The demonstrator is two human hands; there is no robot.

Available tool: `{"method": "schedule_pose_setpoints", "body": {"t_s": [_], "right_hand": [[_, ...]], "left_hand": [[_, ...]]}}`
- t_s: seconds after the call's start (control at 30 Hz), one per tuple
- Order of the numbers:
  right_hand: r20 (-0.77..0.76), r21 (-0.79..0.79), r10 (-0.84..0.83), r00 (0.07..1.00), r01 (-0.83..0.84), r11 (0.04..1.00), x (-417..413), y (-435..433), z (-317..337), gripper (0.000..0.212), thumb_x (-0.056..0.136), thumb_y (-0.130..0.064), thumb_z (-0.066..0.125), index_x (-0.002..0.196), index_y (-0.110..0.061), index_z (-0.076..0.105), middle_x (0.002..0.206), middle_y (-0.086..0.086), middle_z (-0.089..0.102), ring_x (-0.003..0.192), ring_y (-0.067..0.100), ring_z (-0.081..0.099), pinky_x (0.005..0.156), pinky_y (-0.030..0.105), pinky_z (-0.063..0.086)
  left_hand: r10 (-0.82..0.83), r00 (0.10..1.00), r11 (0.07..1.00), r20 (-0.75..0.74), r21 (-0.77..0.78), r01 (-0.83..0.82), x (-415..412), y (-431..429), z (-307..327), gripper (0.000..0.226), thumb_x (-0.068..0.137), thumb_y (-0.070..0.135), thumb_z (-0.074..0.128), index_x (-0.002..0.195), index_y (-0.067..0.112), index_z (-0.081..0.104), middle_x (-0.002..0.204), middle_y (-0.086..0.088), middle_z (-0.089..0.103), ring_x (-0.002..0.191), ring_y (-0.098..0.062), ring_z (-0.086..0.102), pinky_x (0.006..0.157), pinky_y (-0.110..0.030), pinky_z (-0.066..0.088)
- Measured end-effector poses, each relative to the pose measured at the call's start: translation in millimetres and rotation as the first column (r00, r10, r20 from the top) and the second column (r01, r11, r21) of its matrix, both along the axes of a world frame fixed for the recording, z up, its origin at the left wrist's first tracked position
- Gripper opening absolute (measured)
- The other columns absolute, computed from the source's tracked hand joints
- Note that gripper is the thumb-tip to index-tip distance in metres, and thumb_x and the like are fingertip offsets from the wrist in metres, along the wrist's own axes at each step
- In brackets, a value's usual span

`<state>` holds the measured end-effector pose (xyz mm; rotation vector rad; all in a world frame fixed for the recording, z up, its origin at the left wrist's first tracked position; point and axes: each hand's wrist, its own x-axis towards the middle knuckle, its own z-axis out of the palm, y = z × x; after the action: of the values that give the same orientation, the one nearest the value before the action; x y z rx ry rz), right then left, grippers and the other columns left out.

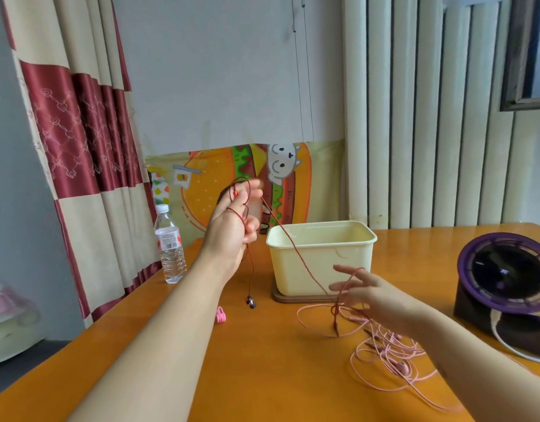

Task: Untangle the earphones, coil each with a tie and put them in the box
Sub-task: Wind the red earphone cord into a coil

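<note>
- To our right a black fan (503,278) with a purple ring stands on the table, near the right forearm, with a white cable curling beneath it.
- The cream box (320,269) sits open at mid-table on a brown base (293,298), between the two hands and behind them.
- Our left hand (235,226) is raised left of the box with its fingers curled. It holds the red earphones (293,251), whose cord is looped round the fingers.
- Our right hand (372,295) hovers low in front of the box, blurred, with its fingers spread and fairly straight. The red cord runs across them.
- The pink earphones (384,345) lie in a loose tangle on the table under and beside the right hand.
- A clear water bottle (169,248) stands upright at the table's left edge, well apart from the box.
- The red cord slants from hand to hand, crossing the box's rim and front wall. Its earbuds (251,302) hang below the left hand, just above the table.
- A small pink tie (220,314) lies on the table, near the earbuds and beside the left forearm.
- The table (262,376) is glossy orange wood.
- A ribbed cream panel (415,117) stands behind on the right, and a dark window frame (524,56) is in the corner.
- A red-and-cream curtain (79,132) hangs at the left.
- A burger-print cloth (305,178) hangs on the pale wall behind the box.
</note>
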<state>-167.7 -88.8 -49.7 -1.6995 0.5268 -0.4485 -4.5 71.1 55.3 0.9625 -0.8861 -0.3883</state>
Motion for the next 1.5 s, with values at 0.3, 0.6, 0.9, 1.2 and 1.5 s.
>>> {"method": "schedule_pose_setpoints", "body": {"t_s": [0.3, 0.6, 0.9, 1.2, 1.5], "right_hand": [[0.002, 0.263, 0.056, 0.998, -0.054, 0.963, -9, -11, 36, 0.041, 0.1, -0.027, 0.04, 0.072, -0.006, 0.059, 0.047, 0.0, 0.036, 0.041, 0.013, 0.037, 0.063, 0.032, 0.052], [-0.33, -0.625, -0.106, 0.938, -0.133, 0.769, 13, 14, 54, 0.064, 0.085, -0.041, 0.065, 0.14, -0.02, 0.039, 0.136, -0.002, 0.051, 0.122, 0.013, 0.049, 0.104, 0.027, 0.039], [0.127, -0.161, 0.33, 0.935, -0.309, 0.937, 39, 60, 112, 0.043, 0.084, -0.043, 0.059, 0.113, -0.012, 0.059, 0.086, 0.004, 0.059, 0.055, 0.012, 0.047, 0.054, 0.02, 0.039], [0.488, -0.018, 0.112, 0.866, -0.118, 0.993, 32, 36, 127, 0.033, 0.1, -0.027, 0.039, 0.076, -0.013, 0.056, 0.054, -0.004, 0.031, 0.043, 0.007, 0.024, 0.045, 0.02, 0.018], [0.613, 0.151, -0.274, 0.741, 0.231, 0.961, 43, 43, 139, 0.039, 0.102, -0.024, 0.037, 0.068, -0.016, 0.054, 0.091, 0.001, 0.068, 0.088, 0.019, 0.063, 0.08, 0.03, 0.05]], "left_hand": [[0.019, 1.0, 0.997, -0.004, 0.081, -0.019, 13, 7, -8, 0.026, 0.101, 0.027, 0.038, 0.1, 0.019, 0.063, 0.108, 0.002, 0.059, 0.044, -0.002, 0.034, 0.038, -0.013, 0.021], [-0.122, 0.991, 0.991, 0.048, 0.069, 0.118, 7, 8, -4, 0.031, 0.101, 0.026, 0.036, 0.097, 0.01, 0.062, 0.105, -0.004, 0.062, 0.044, -0.004, 0.035, 0.042, -0.016, 0.02], [-0.375, 0.927, 0.902, -0.012, 0.228, 0.367, -3, 17, -6, 0.029, 0.085, 0.034, 0.048, 0.093, 0.011, 0.062, 0.076, -0.004, 0.062, 0.043, -0.006, 0.031, 0.046, -0.019, 0.016], [-0.106, 0.989, 0.917, 0.105, 0.394, 0.057, 34, 28, -40, 0.031, 0.099, 0.027, 0.039, 0.102, 0.009, 0.064, 0.077, 0.0, 0.063, 0.046, -0.005, 0.028, 0.045, -0.018, 0.024], [-0.142, 0.739, 0.605, 0.658, 0.649, -0.462, 49, 20, -96, 0.033, 0.103, 0.027, 0.029, 0.097, 0.023, 0.062, 0.095, 0.006, 0.06, 0.099, -0.014, 0.057, 0.07, -0.018, 0.041]]}}
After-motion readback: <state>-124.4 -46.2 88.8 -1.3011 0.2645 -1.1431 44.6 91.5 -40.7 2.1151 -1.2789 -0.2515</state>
